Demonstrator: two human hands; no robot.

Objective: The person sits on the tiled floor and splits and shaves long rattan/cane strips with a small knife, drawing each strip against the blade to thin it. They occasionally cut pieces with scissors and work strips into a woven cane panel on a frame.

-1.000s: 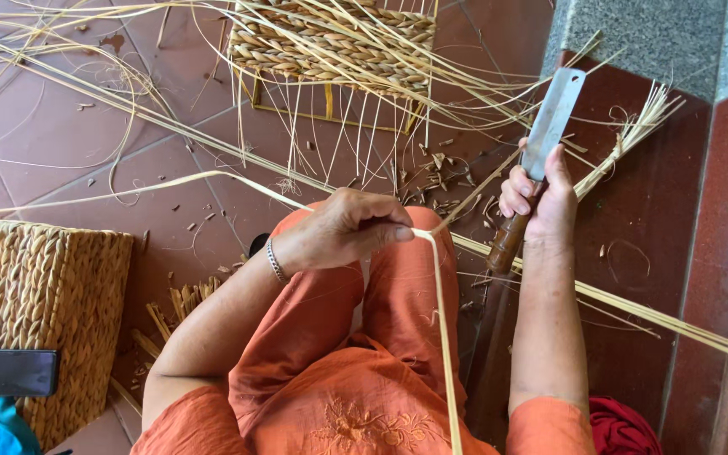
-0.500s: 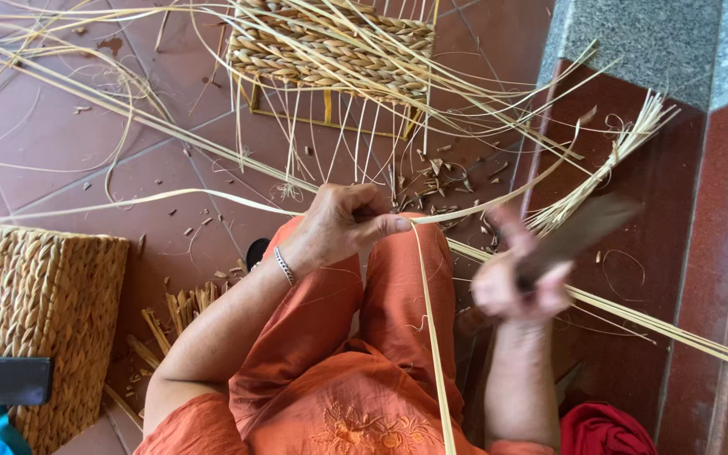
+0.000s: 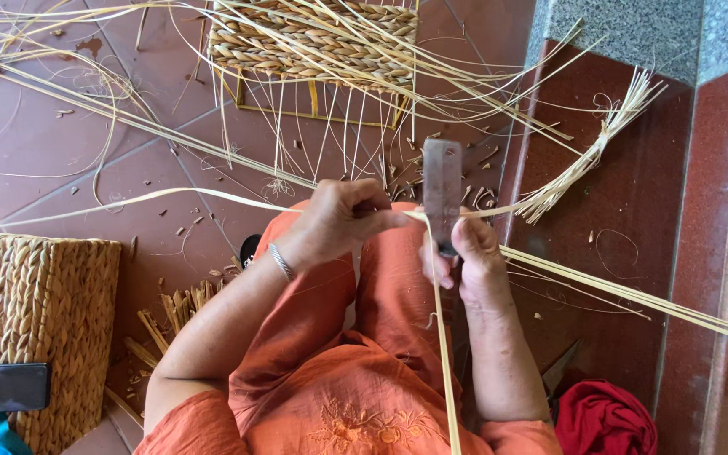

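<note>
Now the right hand (image 3: 469,261) has swung its knife (image 3: 441,195) down w/ the blade on the strip (image 3: 212,195) that the left hand (image 3: 339,221) pinches tight, just beside it.

Daylit reddish tiled floor (image 3: 61,160) strewn with chips, beside a polished red stone step (image 3: 634,253).

Flat knife blade (image 3: 441,195) upright against pale strip (image 3: 440,337).
</note>
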